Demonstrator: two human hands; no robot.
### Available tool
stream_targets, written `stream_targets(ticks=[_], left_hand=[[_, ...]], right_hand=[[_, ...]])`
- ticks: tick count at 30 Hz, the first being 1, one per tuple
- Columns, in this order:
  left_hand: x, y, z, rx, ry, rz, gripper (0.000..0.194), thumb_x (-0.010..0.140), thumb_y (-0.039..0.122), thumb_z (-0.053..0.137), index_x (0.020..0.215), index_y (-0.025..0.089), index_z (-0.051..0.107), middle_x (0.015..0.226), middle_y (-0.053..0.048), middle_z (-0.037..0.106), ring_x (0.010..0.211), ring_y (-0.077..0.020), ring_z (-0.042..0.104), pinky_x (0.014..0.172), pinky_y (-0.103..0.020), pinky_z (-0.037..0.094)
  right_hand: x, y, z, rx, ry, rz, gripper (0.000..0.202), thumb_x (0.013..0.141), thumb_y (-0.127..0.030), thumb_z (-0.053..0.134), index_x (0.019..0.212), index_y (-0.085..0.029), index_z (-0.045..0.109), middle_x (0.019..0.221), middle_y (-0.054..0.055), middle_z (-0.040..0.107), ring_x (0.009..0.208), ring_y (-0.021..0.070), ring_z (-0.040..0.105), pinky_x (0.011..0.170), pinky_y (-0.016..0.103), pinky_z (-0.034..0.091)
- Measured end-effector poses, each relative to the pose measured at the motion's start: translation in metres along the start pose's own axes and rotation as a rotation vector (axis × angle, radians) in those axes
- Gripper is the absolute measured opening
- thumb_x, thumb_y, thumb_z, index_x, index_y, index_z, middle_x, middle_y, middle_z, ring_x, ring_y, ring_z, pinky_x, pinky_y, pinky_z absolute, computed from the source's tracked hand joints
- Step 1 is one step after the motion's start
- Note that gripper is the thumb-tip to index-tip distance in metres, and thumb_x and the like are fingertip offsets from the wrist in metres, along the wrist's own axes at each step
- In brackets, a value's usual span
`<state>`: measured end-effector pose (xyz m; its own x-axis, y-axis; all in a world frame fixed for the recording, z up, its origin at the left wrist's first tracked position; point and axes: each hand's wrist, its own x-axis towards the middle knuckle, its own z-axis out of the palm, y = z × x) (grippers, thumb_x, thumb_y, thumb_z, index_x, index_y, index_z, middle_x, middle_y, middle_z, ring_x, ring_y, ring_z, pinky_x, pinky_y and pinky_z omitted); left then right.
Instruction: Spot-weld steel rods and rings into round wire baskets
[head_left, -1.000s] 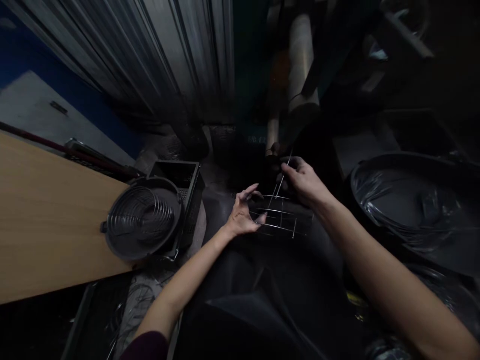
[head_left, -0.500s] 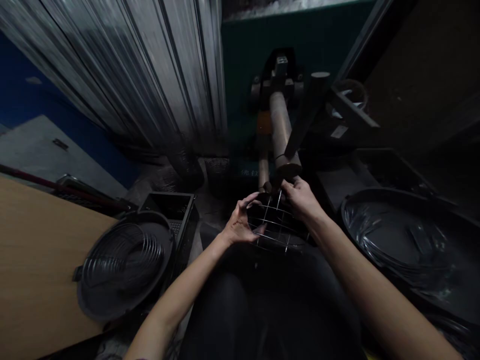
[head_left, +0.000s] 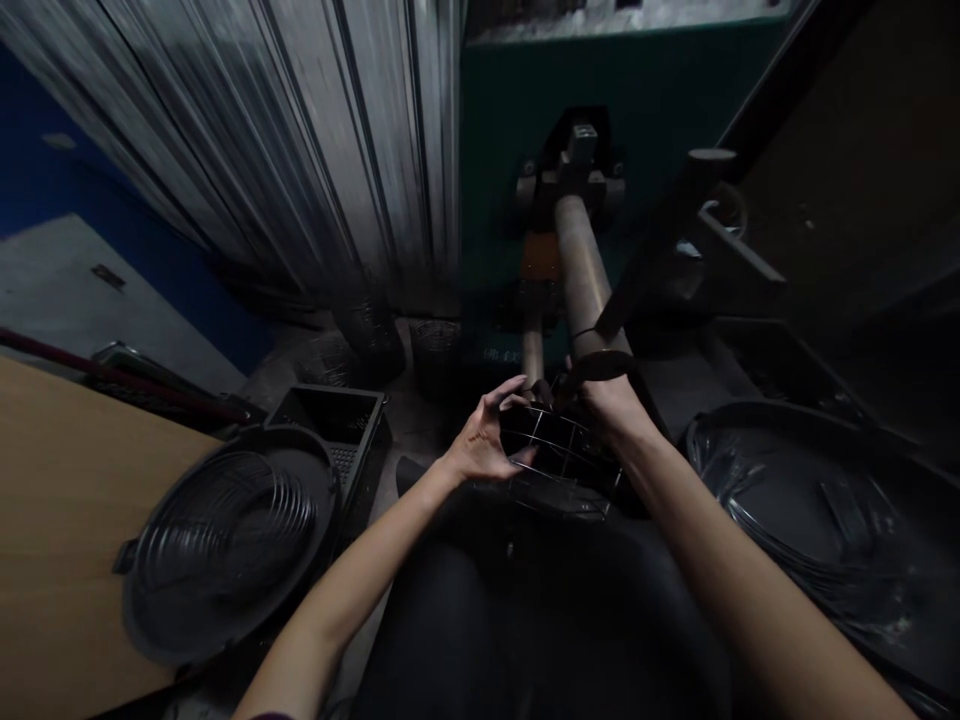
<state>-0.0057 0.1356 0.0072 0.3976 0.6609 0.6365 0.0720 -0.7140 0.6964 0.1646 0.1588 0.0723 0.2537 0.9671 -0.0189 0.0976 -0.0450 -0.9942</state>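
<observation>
A small round basket of thin metal wire (head_left: 559, 455) sits above my lap, below the end of a machine's thick metal cylinder (head_left: 585, 260). My left hand (head_left: 480, 440) grips its left side, thumb below and fingers curved along the upper edge. My right hand (head_left: 611, 405) is at the far right of the basket, under the disc-shaped end (head_left: 601, 364) of the cylinder. Its fingers are bent and mostly hidden by that disc, so what they hold cannot be seen. A thinner metal rod (head_left: 532, 345) comes down near my left fingertips.
The green machine body (head_left: 487, 150) stands ahead. At left, a round black tray (head_left: 142, 610) holds wire rings (head_left: 289, 500), beside a black plastic crate (head_left: 379, 405). Another black tray (head_left: 697, 425) at right holds wire pieces. A slanted bar (head_left: 667, 230) rises from the cylinder's end.
The view has shifted slightly, so the machine appears further right. My right hand has moved right and further under the cylinder's end. The basket has tilted or turned a little in my left hand.
</observation>
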Motion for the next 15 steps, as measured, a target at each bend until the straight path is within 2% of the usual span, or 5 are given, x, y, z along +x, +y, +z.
stream_targets(ticks=[4, 10, 15], left_hand=[[0.003, -0.006, -0.002, 0.033, 0.003, 0.006, 0.094, 0.065, 0.02, 0.069, 0.14, 0.025, 0.012, 0.105, -0.006, 0.056, 0.101, -0.0243, 0.06, 0.097, -0.047, 0.044], [0.004, -0.011, -0.003, 0.01, -0.014, -0.027, 0.095, 0.065, 0.021, 0.069, 0.14, 0.03, 0.012, 0.111, -0.006, 0.055, 0.102, -0.0246, 0.059, 0.096, -0.046, 0.045], [0.008, -0.012, -0.005, 0.009, 0.001, 0.018, 0.096, 0.064, 0.02, 0.07, 0.14, 0.023, 0.012, 0.108, -0.007, 0.056, 0.098, -0.0216, 0.06, 0.092, -0.042, 0.047]], right_hand=[[0.01, 0.012, 0.001, 0.114, -0.008, 0.025, 0.038, 0.061, -0.044, 0.071, 0.075, -0.023, 0.043, 0.054, -0.007, 0.041, 0.044, 0.0101, 0.042, 0.039, 0.023, 0.037], [0.014, 0.019, 0.002, 0.17, -0.015, 0.056, 0.039, 0.058, -0.043, 0.073, 0.075, -0.022, 0.046, 0.055, -0.006, 0.045, 0.046, 0.01, 0.043, 0.039, 0.022, 0.036], [0.02, 0.027, 0.0, 0.155, -0.072, 0.043, 0.037, 0.062, -0.046, 0.071, 0.075, -0.023, 0.045, 0.052, -0.006, 0.045, 0.042, 0.0099, 0.04, 0.036, 0.022, 0.034]])
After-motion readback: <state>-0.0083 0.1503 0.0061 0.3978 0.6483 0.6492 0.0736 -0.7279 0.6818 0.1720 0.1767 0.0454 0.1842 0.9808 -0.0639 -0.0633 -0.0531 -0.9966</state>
